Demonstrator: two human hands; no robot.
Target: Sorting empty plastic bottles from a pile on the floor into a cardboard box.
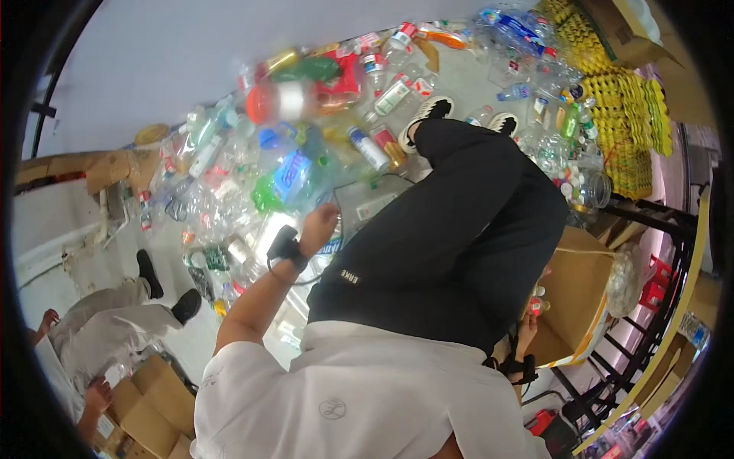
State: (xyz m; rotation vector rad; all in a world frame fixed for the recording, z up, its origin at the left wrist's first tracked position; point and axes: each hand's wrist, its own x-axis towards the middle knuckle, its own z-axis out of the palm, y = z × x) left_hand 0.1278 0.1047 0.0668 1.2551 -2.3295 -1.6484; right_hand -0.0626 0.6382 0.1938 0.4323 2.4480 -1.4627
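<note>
My left hand (321,224), a black strap on its wrist, is at the lower edge of the heap of plastic bottles. Its fingers are curled close to a large clear bottle with a blue label (292,175); whether they grip anything does not show. On the far side of my black-trousered leg, my right hand (528,328) has its fingers on a small plastic bottle with a red label (537,306), beside an open cardboard box (576,287). My leg hides part of that hand. A blurred jar with a red lid (284,102) lies higher in the heap.
Yellow egg trays (616,132) are stacked at the upper right, near a clear jar (595,188) and loose caps. A black metal rack (625,338) stands beyond the box. At lower left another person sits, with legs (114,315) extended, near cardboard boxes (155,401).
</note>
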